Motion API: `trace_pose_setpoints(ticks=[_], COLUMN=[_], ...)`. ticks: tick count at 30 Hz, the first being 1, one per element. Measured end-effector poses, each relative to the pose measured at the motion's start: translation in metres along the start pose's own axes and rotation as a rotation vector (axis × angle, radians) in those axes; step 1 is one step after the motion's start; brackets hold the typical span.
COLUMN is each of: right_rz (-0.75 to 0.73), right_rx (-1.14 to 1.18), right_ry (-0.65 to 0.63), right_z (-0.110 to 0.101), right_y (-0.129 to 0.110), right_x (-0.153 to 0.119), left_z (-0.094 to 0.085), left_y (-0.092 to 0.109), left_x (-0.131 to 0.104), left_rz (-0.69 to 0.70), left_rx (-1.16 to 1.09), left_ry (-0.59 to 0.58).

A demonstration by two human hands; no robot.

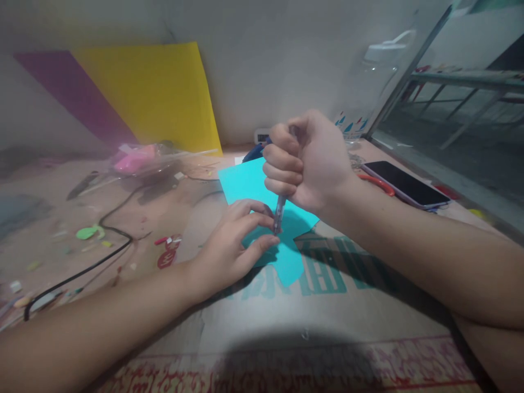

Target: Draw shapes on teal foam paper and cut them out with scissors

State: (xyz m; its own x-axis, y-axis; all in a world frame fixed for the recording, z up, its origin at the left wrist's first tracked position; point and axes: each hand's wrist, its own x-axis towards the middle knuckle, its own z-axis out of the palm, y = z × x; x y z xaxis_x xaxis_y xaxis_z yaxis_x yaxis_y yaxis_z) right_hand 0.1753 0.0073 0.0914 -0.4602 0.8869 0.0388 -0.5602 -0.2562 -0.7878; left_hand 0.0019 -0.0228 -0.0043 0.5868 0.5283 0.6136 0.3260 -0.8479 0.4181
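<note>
Head view: pen-like tool [280, 212] upright over blue paper [244, 181]

The right hand [313, 164] clamps the pen-like tool in a fist, seemingly for downward force. The left hand [235, 240], fingers parted, rests on the blue paper, apparently steadying it where it lies on the printed surface [360, 314]. Whether the 2 hands' work has marked it, I cannot tell.

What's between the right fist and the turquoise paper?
Head view: the lower part of a pen-like tool, pointing down from the right fist toward the turquoise paper, left fingertips beside it.
</note>
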Motion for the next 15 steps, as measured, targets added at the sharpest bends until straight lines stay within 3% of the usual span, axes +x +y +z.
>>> trace_pose_setpoints(ticks=[3,9,15], right_rz=[-0.012,-0.021,-0.024], right_rx=[0.02,0.0,-0.01], right_ry=[-0.013,0.084,-0.049], right_z=[0.0002,0.002,-0.0061], right_y=[0.0004,-0.0002,-0.0008], right_x=[0.0009,-0.0002,0.0025], left_z=[0.0001,0.0009,0.0017], left_y=[0.0004,-0.0005,-0.0008], left_x=[0.0004,-0.0002,-0.0002], left_rz=[0.01,-0.016,0.019], left_rx=[0.002,0.023,0.018], left_ry=[0.013,-0.003,0.026])
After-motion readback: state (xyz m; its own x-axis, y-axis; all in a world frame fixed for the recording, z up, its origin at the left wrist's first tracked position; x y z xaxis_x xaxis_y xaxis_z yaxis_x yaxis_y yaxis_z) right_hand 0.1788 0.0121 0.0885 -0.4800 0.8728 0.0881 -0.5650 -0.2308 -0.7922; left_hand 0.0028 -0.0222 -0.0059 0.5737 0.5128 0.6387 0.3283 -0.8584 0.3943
